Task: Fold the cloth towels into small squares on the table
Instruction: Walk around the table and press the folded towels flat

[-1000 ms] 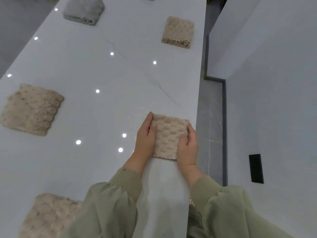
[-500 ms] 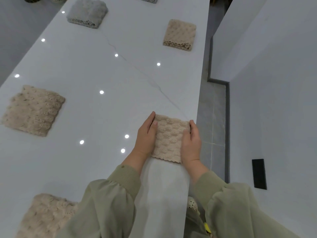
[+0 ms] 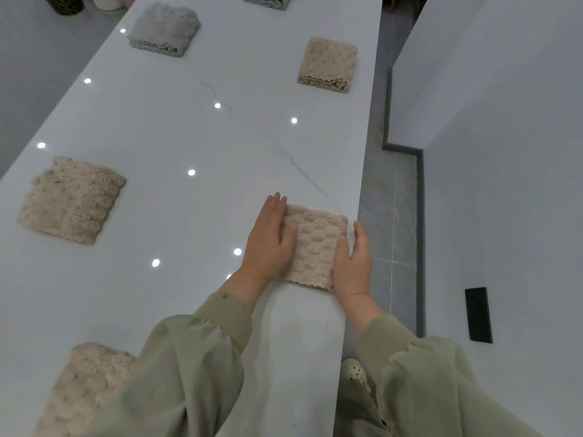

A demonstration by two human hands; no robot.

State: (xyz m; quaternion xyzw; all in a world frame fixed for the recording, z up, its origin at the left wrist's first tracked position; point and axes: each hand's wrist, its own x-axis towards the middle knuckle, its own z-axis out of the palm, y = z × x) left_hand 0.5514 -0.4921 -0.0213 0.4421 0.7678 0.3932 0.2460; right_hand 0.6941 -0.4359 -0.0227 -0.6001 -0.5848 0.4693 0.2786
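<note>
A small folded beige towel (image 3: 315, 247) lies near the right edge of the white table (image 3: 176, 127). My left hand (image 3: 268, 244) rests flat along its left side, thumb on top of the cloth. My right hand (image 3: 355, 260) presses against its right side, fingers straight and thumb on the fabric. Neither hand lifts the towel. More folded squares lie about: a beige one (image 3: 71, 200) at the left, a beige one (image 3: 328, 64) far right, a grey one (image 3: 165, 29) at the back, and another grey one (image 3: 266, 0) at the top edge.
A beige towel (image 3: 85, 386) lies at the near left, partly under my left sleeve. The table's right edge drops to a grey tiled floor (image 3: 388, 216), with white walls beyond. A dark vessel (image 3: 64, 3) stands off the far left corner.
My hands stay at the towel's two sides; the left hand has flattened and spread a little, and the right hand's fingers have straightened along the right edge. The towel has not shifted.
</note>
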